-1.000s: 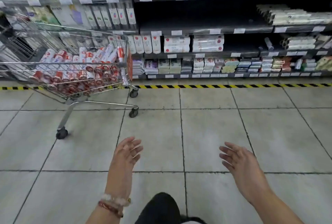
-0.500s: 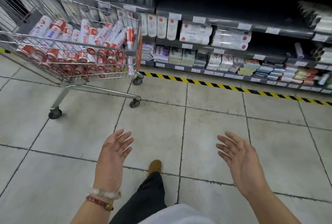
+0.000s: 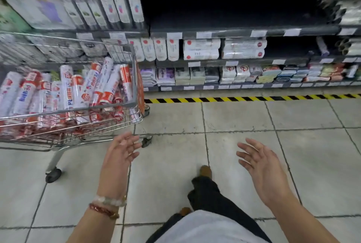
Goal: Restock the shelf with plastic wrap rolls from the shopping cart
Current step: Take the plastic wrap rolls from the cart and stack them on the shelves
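Closer to the shopping cart (image 3: 134,86) than half a second ago: basket now larger and nearer the left hand (image 3: 122,150), shelving square-on again, right foot forward mid-step. Both hands empty, as before.

Left hand: fingers spread and relaxed, grasping nothing, raised just short of the cart's near corner, presumably staged for a reach over the rim. Beaded bracelets (image 3: 106,204) at the wrist. Right hand (image 3: 259,162): fingers likewise loose and released, palm inward, well apart from cart and shelving; judged to be held ready for a two-handed pickup.

Plastic wrap rolls (image 3: 78,90): heaped in the cart basket, red-and-white, mostly leaning on end against one another and the wire sides; none yet lifted. Cart parked at left beside the shelf (image 3: 244,30), short of the yellow-and-black floor tape (image 3: 244,98), keeping transfer distance small.

Middle tier largely dark and bare at centre; likely destination, not confirmed. White packs (image 3: 201,48) on the tier below. Upper frame blurred; labels unreadable.

Stage: approach, no restocking begun.
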